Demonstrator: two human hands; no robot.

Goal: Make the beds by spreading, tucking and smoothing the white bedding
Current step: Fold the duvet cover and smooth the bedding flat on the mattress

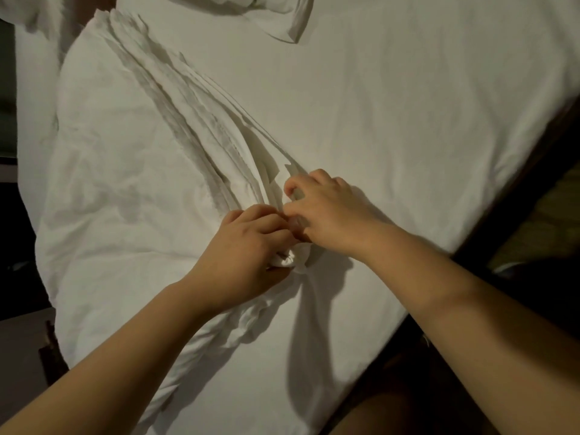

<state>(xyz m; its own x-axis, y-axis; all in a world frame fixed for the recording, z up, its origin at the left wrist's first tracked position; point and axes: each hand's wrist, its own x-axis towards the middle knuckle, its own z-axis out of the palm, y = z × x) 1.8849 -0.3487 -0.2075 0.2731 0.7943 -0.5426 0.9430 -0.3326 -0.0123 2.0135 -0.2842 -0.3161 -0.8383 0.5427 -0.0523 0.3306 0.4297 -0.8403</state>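
A white duvet [125,189] lies bunched along the left half of the bed, its edge gathered into long pleats that run down to my hands. My left hand [248,249] grips a crumpled wad of that gathered edge near the bed's middle. Just to its right, my right hand [326,211] pinches the folds with curled fingers. The flat white bottom sheet [408,114] covers the right half of the mattress. A white pillow [276,14] sits at the top of the bed.
The dark wooden bed frame [514,189] runs diagonally along the right edge, with dim floor beyond it. More white bedding [34,89] hangs at the far left beside a dark gap.
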